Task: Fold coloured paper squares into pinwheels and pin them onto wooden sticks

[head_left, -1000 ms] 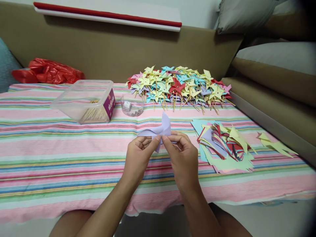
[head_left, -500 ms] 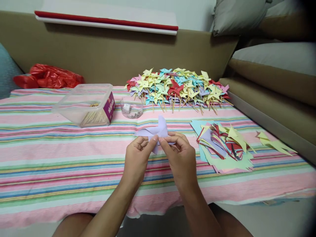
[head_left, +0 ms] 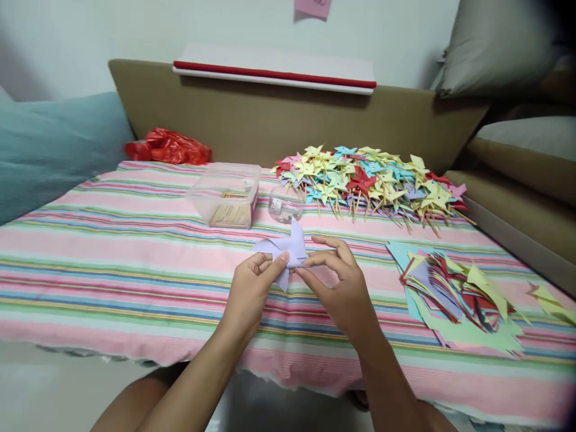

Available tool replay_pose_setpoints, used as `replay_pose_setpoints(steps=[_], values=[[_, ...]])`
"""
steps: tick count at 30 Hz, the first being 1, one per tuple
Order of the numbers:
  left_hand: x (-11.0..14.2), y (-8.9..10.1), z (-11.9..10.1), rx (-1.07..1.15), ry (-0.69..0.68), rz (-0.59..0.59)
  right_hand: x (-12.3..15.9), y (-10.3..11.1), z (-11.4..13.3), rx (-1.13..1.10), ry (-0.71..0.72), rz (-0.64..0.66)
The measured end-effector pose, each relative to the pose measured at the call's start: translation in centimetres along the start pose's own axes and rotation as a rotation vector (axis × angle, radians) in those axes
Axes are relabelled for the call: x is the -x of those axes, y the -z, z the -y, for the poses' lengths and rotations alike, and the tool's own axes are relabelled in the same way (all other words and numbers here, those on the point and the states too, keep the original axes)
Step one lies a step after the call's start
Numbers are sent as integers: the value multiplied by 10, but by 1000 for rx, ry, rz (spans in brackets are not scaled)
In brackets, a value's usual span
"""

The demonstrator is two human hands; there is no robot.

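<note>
A folded lilac paper pinwheel point(head_left: 288, 249) is held above the striped tablecloth point(head_left: 135, 252). My left hand point(head_left: 252, 288) pinches its centre from the left with thumb and forefinger. From the right, my right hand point(head_left: 339, 285) pinches the same centre, its other fingers curled loosely. Behind them lies a heap of finished paper pinwheels on sticks point(head_left: 369, 180). A stack of cut coloured paper squares point(head_left: 454, 288) lies to the right of my right hand.
A clear plastic box of wooden sticks point(head_left: 227, 195) and a small clear cup of pins point(head_left: 285, 207) stand beyond the hands. A red plastic bag point(head_left: 168, 147) lies at the back left. Brown sofa backs and cushions surround the table. Loose yellow paper pieces point(head_left: 551, 300) lie far right.
The camera has swung left and up, so everything sits further right in view. Both hands keep their pinch on the lilac pinwheel; the right fingers have spread a little.
</note>
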State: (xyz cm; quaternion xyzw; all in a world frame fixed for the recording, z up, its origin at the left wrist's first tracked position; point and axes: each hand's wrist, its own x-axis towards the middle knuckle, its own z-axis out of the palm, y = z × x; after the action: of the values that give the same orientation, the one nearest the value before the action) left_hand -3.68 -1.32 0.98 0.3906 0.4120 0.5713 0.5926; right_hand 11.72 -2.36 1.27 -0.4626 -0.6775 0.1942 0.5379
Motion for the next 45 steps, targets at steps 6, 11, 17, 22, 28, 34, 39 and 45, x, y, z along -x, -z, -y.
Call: replay_pose_setpoints(steps=[6,11,17,22,28,34,39,45], values=[[0,45,-12,13,-41,-130,-5,-22,-4,-80,-49,-6],[-8,66,-12,101,15,-155,-56,-17,-41,334,-81,28],[-3,63,-3,90,71,-157,-170,-38,-61,656,-47,316],[0,56,0,145,127,-116,-221,-71,-74,839,-92,739],[8,45,20,157,146,-26,-232,-93,-89,1022,-202,999],[20,40,19,212,166,-22,-239,-103,-96,1160,-252,1091],[20,43,11,240,186,-42,-240,-111,-98,1236,-264,1087],[19,44,13,230,189,-18,-236,-117,-100,1238,-231,1035]])
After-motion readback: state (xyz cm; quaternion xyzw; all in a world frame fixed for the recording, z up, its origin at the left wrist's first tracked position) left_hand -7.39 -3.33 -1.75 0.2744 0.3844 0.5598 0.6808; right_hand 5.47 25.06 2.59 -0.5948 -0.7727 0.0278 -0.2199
